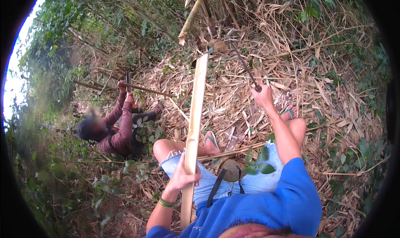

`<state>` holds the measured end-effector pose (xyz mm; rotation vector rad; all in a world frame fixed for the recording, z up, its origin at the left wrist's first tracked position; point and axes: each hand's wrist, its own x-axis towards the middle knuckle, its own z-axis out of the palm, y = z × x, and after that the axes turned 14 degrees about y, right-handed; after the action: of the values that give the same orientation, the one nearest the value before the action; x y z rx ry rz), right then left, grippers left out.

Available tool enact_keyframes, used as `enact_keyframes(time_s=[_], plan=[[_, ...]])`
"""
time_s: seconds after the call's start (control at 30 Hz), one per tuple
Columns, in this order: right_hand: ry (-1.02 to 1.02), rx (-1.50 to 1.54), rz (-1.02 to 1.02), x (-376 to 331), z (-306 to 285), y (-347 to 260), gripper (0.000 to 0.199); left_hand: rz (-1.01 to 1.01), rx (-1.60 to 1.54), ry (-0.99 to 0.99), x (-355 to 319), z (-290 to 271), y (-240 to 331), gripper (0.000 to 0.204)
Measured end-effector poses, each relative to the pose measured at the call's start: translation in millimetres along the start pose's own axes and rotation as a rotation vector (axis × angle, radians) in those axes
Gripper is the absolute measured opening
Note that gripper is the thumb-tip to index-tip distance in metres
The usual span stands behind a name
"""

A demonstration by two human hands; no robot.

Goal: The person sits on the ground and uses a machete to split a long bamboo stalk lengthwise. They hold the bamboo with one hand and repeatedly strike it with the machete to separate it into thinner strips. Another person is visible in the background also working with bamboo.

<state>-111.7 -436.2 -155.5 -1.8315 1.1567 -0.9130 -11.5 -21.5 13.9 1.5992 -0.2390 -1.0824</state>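
A long split bamboo strip [196, 113], pale on its inner face, runs from beside my hip out past my knees. Near its lower end, my left hand [185, 175] is closed around it. Out ahead and to the right, my right hand [263, 97] grips the handle of a long dark-bladed machete [243, 63]. The blade slants away up and to the left, apart from the strip. The strip's far end lies near a cut bamboo stalk [191, 19].
To the left sits another person [116, 125] in a dark cap, holding a blade and a thin stick. Dry bamboo leaves [237, 100] cover the ground. A thin pole [233, 152] crosses near my legs. Leafy plants [262, 161] stand close by; bamboo stems rise at the back.
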Motion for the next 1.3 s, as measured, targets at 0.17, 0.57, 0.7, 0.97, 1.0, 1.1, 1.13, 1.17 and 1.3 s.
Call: enact_keyframes(time_s=[0.17, 0.57, 0.7, 0.97, 1.0, 1.1, 1.13, 1.17, 1.3], plan=[[-0.193, 0.164, -0.201, -46.8, 11.9, -33.1, 0.014, -0.081, -0.150, -0.047, 42.6, 2.7, -4.7, 0.061], [-0.219, -0.063, -0.519, -77.9, 32.3, -46.0, 0.012, 0.145, 0.363, 0.093, 54.4, 26.5, -8.1, 0.090], [-0.241, -0.149, -0.567, -74.4, 32.9, -45.9, 0.008, 0.141, 0.409, 0.187, 48.2, 25.9, -9.8, 0.091], [-0.340, -0.189, -0.602, -103.9, 28.1, -51.4, 0.009, 0.090, 0.417, 0.200, 33.9, 21.9, -14.7, 0.088], [-0.331, -0.197, -0.640, -96.6, 30.2, -47.6, 0.009, 0.104, 0.458, 0.215, 29.1, 20.4, -15.3, 0.087], [-0.288, -0.170, -0.331, -52.5, 25.4, -22.5, 0.014, -0.047, 0.395, 0.144, 7.9, 25.7, -0.9, 0.085], [-0.217, -0.154, -0.369, -45.3, 23.5, -20.4, 0.016, -0.082, 0.399, 0.130, 4.6, 24.0, 1.9, 0.084], [-0.311, -0.225, -0.304, -50.2, 22.0, -35.1, 0.017, -0.088, 0.331, 0.142, 3.6, 22.2, -1.4, 0.086], [-0.419, -0.151, -0.609, -95.4, 28.2, -55.3, 0.013, -0.010, 0.369, 0.225, 11.9, 21.8, -6.2, 0.086]])
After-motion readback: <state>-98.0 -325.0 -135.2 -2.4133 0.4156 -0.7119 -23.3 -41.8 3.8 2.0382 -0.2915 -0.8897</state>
